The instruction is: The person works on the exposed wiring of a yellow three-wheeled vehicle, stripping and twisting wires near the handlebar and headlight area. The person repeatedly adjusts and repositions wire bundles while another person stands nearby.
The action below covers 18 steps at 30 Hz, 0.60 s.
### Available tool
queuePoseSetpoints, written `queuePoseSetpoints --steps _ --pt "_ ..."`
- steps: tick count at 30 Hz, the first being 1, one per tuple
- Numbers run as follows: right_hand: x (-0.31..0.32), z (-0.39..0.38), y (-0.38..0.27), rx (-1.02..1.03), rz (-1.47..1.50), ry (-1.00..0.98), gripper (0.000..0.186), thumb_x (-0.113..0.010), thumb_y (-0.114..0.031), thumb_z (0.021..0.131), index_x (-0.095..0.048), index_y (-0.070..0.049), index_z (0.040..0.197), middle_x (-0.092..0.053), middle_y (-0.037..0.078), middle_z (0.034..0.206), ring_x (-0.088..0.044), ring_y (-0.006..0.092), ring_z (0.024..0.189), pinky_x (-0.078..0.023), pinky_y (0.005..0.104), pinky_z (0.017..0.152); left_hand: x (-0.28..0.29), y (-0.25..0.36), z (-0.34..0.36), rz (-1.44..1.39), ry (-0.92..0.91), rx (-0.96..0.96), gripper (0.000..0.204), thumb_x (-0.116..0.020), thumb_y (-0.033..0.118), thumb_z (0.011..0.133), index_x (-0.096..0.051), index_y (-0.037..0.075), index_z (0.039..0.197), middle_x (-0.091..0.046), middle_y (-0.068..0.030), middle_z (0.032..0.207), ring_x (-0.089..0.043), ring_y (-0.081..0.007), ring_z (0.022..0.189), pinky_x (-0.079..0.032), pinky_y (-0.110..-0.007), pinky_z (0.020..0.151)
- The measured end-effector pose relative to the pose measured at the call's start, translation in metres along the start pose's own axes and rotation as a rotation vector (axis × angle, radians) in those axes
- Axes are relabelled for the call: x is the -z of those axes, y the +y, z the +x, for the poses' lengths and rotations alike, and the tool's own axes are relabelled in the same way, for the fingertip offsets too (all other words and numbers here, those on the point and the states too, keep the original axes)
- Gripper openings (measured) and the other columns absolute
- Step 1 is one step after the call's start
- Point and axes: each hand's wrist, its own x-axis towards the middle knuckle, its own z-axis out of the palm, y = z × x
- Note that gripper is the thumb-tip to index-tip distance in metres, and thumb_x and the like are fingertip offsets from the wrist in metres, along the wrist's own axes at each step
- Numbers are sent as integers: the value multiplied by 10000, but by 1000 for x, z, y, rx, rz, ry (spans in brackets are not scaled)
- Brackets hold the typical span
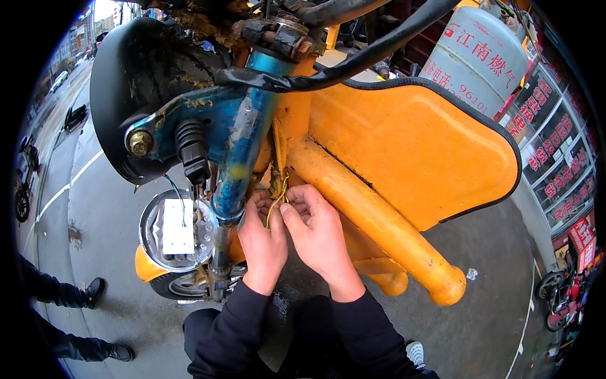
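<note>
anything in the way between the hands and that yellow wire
Nothing visible: the left hand and right hand are at the yellow wire. The blue fork lies left of it and the orange tube right, neither in between.

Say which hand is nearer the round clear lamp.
Left: the left hand is right of the lamp; the right hand is farther off, beyond the left hand.

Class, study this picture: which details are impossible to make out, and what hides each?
All in the head view:
Yellow wire: the part between the fingers, hidden by the left hand and right hand.
Lamp: its middle, covered by the white panel.
Bystander: everything above the legs, cut off by the dark left rim.
Wheel: its top, hidden by the mudguard and lamp.
</note>
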Motion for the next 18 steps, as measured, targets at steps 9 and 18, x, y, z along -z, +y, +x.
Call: queuePoseSetpoints --steps 9,18 --pt "-4 -38 -22 76 38 -48 259 -549 -85 951 -582 23 1184 -648 201 1008 -638 315 887 -514 383 784 34 32 -16 -274 -249 49 498 -525 -29 894 -454 -39 1386 -615 -192 1238 -596 -258 1159 -464 -347 991" --pt "-2 -55 -16 186 -286 8 454 -631 -224 931 -548 39 1291 -570 234 1265 -515 372 1207 -442 435 998 43 41 -33 246 -260 -152 614 -632 108 919 -364 -5 1459 -639 -210 1212 -649 -321 1109 -509 -370 909"
